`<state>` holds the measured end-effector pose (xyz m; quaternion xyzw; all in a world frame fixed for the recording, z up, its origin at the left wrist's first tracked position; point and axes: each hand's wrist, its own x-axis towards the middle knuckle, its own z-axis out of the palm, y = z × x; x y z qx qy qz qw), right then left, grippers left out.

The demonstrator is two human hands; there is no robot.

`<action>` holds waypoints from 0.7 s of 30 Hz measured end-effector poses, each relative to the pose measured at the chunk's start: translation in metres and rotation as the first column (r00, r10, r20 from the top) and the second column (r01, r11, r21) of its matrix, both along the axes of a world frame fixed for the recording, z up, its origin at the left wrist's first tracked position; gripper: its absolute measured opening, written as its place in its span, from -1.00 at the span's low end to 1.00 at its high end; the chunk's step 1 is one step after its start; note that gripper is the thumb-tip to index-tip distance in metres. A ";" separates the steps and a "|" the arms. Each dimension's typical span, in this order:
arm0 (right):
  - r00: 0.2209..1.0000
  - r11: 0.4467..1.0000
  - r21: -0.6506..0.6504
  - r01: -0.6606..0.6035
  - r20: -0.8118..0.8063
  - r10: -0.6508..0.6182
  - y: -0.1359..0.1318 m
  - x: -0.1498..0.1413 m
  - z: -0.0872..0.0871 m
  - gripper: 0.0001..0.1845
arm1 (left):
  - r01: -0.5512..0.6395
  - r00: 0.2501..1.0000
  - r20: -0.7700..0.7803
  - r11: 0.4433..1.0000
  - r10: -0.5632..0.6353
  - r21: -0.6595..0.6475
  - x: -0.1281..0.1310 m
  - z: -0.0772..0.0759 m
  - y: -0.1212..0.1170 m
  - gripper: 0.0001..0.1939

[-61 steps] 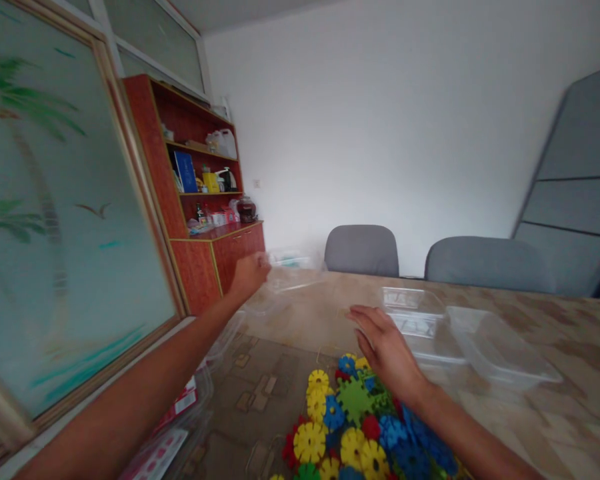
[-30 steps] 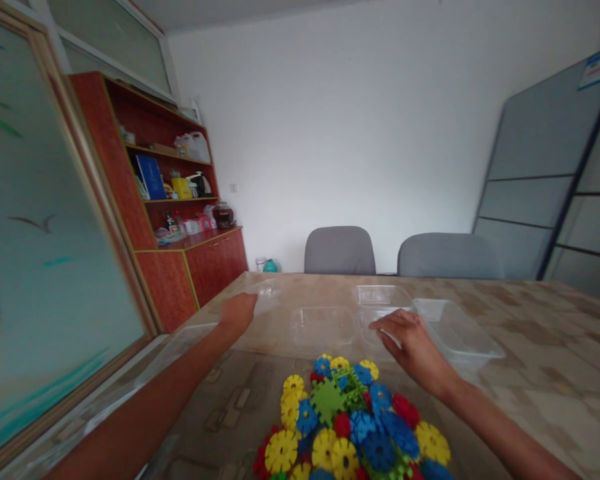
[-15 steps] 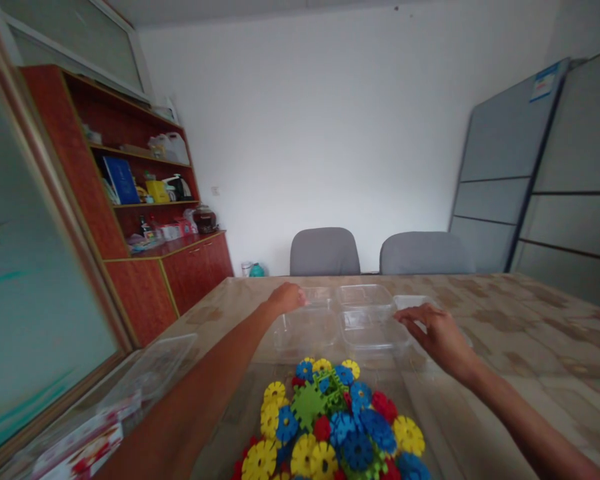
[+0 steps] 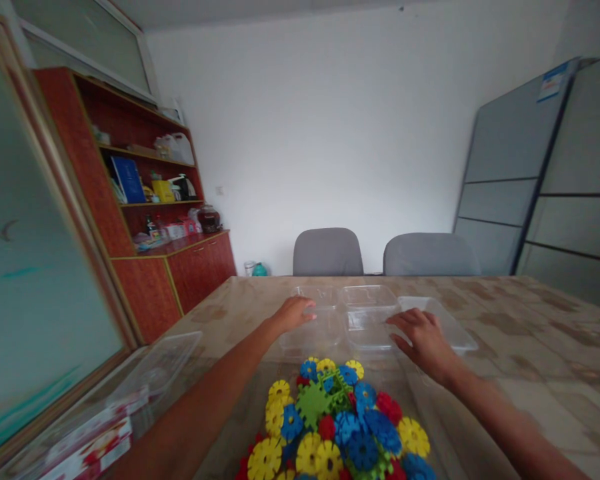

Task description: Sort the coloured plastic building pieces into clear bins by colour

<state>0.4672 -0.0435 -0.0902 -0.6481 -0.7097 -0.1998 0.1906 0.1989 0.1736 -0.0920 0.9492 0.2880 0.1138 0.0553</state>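
My left hand [image 4: 294,315] reaches over the clear plastic containers on the table, thumb and fingers apart with nothing between them. Below it is the near left container [image 4: 307,337], and behind its fingers the far left container [image 4: 323,295]. At the right side of the near right container [image 4: 367,333], my right hand [image 4: 423,337] hovers or touches; contact is unclear. Its fingers are spread and hold nothing. The far right container [image 4: 369,295] sits behind. In front of the containers lies a pile of plastic flower-shaped discs [image 4: 330,427] in yellow, blue, red and green.
Beyond my right hand rests a whitish clear tray or lid [image 4: 460,333]. On the left, more clear plastic [image 4: 167,357] lies near a red-and-white printed package [image 4: 97,443]. Two grey chairs [image 4: 327,252] stand behind the patterned table [image 4: 525,333], with a wooden cabinet [image 4: 200,273] at the left.
My left hand has come down slightly, its fingers parting from a closer curl. The right hand has shifted a little left and down, also spreading its fingers. The view has moved slightly.
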 end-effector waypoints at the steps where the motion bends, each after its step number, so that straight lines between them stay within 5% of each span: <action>1: 1.000 1.000 0.003 0.029 0.004 -0.029 0.000 0.001 0.001 -0.74 | -0.003 1.000 0.014 1.000 0.003 -0.004 0.004 -0.004 0.001 -0.72; 10: 0.925 0.925 -0.028 0.378 -0.031 -0.379 -0.010 0.040 -0.009 -0.63 | -0.015 0.997 0.073 0.999 0.018 -0.044 0.027 -0.017 0.000 -0.71; 21: 0.946 0.943 -0.079 0.322 -0.003 -0.323 -0.001 0.039 -0.008 -0.60 | -0.099 0.994 0.044 0.995 0.099 -0.018 0.041 -0.011 -0.011 -0.73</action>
